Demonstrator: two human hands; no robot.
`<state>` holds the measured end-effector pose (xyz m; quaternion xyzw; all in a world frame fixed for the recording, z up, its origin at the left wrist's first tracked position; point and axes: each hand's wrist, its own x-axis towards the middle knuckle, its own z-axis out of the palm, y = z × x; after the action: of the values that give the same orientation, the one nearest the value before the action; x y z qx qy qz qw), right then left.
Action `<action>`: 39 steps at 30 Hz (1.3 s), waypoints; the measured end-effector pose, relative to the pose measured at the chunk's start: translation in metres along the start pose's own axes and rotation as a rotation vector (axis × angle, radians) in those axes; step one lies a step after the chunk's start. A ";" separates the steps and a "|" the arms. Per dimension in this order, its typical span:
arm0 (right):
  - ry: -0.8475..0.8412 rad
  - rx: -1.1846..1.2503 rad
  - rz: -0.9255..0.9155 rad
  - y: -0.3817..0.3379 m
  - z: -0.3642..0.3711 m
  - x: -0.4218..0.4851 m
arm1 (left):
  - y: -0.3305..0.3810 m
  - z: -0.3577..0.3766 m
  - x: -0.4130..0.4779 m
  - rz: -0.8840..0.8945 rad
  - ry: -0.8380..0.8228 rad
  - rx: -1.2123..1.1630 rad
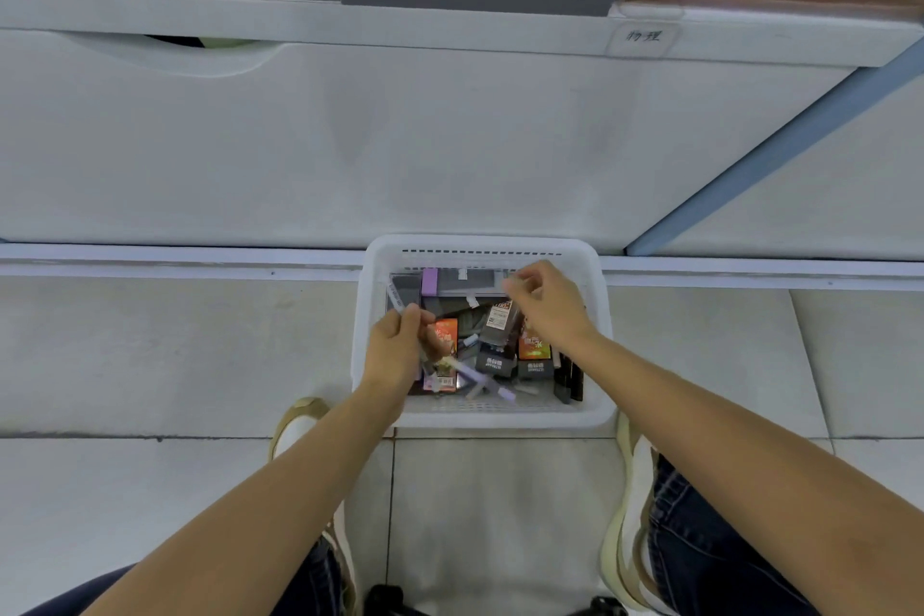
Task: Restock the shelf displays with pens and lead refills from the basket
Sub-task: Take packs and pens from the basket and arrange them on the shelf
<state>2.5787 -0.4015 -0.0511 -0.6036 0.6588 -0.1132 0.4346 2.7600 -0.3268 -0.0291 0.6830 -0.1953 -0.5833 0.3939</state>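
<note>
A white plastic basket point(380, 265) stands on the floor against the shelf base. It holds several pens and lead-refill packs, among them orange packs point(532, 346), dark packs point(495, 363) and a lilac pen point(482, 380). My left hand point(397, 348) is over the basket's left side and grips a small bundle of pens point(396, 298), whose ends stick out above my fingers. Over the back right of the basket, my right hand point(547, 300) has curled fingers that pinch something small and pale; what it is stays unclear.
A white cabinet front point(400, 140) rises behind the basket, with a shelf edge point(450, 30) above bearing stacked grey and brown notebooks and a handwritten label point(644, 37). A blue upright point(780, 140) runs diagonally at right. My shoes and knees flank the tiled floor below.
</note>
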 end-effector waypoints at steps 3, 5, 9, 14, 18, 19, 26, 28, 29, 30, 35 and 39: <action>-0.090 -0.182 0.164 0.005 0.013 0.014 | -0.004 -0.007 0.001 -0.021 -0.025 0.048; -0.148 -0.279 0.195 0.004 0.030 0.020 | -0.007 -0.007 0.001 -0.032 -0.049 0.064; -0.054 -0.128 0.252 0.008 0.037 0.028 | -0.008 -0.010 0.003 -0.057 -0.082 0.097; -0.036 0.134 0.202 0.019 0.024 0.019 | -0.009 -0.009 0.008 -0.093 -0.084 0.113; -0.126 0.259 0.193 0.020 0.013 0.009 | -0.009 -0.006 0.011 -0.099 -0.086 0.123; -0.143 0.279 0.184 0.018 0.010 0.006 | -0.007 -0.005 0.010 -0.108 -0.087 0.102; -0.346 0.362 0.017 -0.002 0.019 -0.031 | -0.003 0.013 -0.003 -0.184 -0.211 -0.022; -0.388 0.322 -0.043 -0.007 0.026 -0.040 | -0.006 0.017 -0.007 -0.165 -0.173 -0.017; -0.415 0.288 -0.065 -0.009 0.027 -0.043 | -0.008 0.017 -0.007 -0.156 -0.138 0.002; -0.446 0.256 -0.080 -0.010 0.027 -0.044 | -0.010 0.015 -0.006 -0.150 -0.108 0.010; -0.207 0.109 -0.110 -0.010 0.017 -0.022 | -0.009 -0.007 0.004 -0.097 0.025 0.032; -0.114 -0.166 -0.213 -0.007 0.019 0.013 | 0.000 -0.024 0.004 -0.062 0.051 -0.063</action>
<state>2.5987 -0.4080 -0.0636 -0.7093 0.5723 -0.0691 0.4056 2.7837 -0.3228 -0.0318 0.6906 -0.1456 -0.5835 0.4018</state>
